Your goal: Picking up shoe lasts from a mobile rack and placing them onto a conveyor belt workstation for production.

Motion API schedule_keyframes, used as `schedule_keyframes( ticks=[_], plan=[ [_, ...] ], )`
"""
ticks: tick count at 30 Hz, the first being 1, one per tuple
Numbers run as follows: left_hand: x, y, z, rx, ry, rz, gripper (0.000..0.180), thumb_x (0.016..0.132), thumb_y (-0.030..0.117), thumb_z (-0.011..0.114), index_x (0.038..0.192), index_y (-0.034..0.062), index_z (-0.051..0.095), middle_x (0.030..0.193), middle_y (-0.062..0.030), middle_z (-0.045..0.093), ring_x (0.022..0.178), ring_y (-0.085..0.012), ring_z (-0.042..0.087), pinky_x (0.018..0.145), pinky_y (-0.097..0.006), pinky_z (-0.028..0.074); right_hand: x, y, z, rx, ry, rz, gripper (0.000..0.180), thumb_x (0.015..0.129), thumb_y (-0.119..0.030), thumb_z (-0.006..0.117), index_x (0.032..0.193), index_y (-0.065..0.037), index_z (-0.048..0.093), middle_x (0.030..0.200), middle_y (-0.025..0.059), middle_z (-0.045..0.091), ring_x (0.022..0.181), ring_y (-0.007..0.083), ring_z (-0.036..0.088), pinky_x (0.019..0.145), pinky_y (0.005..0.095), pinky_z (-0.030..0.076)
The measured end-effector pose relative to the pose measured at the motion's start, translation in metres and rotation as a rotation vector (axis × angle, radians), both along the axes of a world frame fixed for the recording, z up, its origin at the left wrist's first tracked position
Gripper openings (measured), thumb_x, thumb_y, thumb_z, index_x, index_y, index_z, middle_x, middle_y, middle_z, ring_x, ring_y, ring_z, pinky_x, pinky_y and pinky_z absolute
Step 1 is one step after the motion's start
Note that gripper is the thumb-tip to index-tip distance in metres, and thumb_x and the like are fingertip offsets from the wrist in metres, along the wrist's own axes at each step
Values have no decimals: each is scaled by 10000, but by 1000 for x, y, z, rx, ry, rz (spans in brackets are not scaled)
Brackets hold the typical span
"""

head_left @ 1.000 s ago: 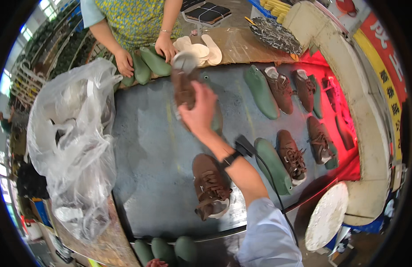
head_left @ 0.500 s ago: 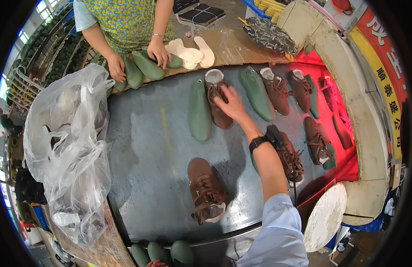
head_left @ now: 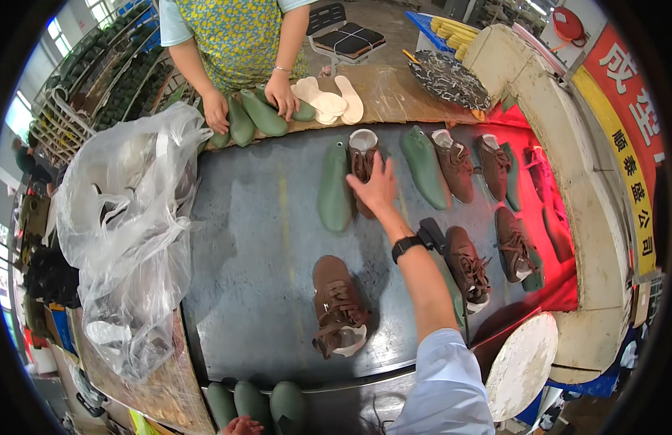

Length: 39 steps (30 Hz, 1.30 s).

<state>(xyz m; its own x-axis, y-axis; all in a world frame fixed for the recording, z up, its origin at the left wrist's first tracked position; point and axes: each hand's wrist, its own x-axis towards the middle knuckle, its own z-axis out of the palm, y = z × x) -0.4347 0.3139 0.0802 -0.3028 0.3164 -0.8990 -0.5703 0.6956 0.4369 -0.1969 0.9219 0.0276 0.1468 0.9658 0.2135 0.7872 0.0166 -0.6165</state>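
Observation:
My right hand (head_left: 376, 190), fingers spread, reaches over the front of a brown lace-up shoe (head_left: 363, 148); whether it touches the shoe I cannot tell. Left of that shoe lies a green shoe last (head_left: 334, 187). A single brown shoe (head_left: 336, 293) rests nearer to me, its laces loose and its white lining showing. At the bottom edge my left hand (head_left: 241, 426) is against several green shoe lasts (head_left: 287, 404); most of it is cut off, so its grip is unclear.
On the dark belt (head_left: 241, 290), more brown shoes (head_left: 454, 170) and green lasts (head_left: 425, 167) stand toward a red-lit opening (head_left: 561, 225). Clear plastic (head_left: 133, 239) covers the left side. Across from me, a co-worker's hands (head_left: 281, 93) rest on green lasts beside pale insoles (head_left: 350, 100).
My head view has shifted slightly, so the scene sits a little lower at the far side. My right hand's fingers are more spread and raised off the brown shoe's laces.

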Motion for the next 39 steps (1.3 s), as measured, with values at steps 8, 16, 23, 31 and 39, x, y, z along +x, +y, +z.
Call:
schedule_keyframes(
  ticks=[8,16,23,31,39],
  plan=[
    [-8,0,-1,33,-18,32,359,878,269,513,1110,7,436,980,-161,599,867,-292,609,771,-371,495,-1,-23,-34,-270,-129,68,895,578,-496,713,1318,-233,284,1415,91,158,1216,348,236,929,486,294],
    [5,27,-11,213,2,-153,307,846,290,544,906,-11,529,741,-112,582,642,-197,574,654,-338,500,44,-20,-35,-371,-129,270,872,618,-427,670,1352,-218,248,1441,96,120,1189,451,299,961,523,280],
    [16,33,21,141,42,-60,282,897,230,479,1045,-9,505,858,-111,605,777,-222,625,686,-307,498,67,-176,33,-605,55,647,634,735,-355,610,1225,-6,410,1191,189,484,1018,326,516,863,388,418],
    [16,4,17,231,-34,-120,261,901,205,454,1052,-3,500,862,-104,609,771,-221,626,683,-314,498,74,-292,-42,-632,-72,212,591,683,-366,649,1154,-47,491,1059,220,564,994,340,537,846,384,427],
    [1,-33,15,288,-3,-6,256,888,204,472,1034,0,518,878,-122,614,771,-231,634,671,-311,504,58,-238,-38,-605,38,55,404,678,-242,635,1016,-27,583,997,193,598,956,368,548,801,415,441]
  ],
)
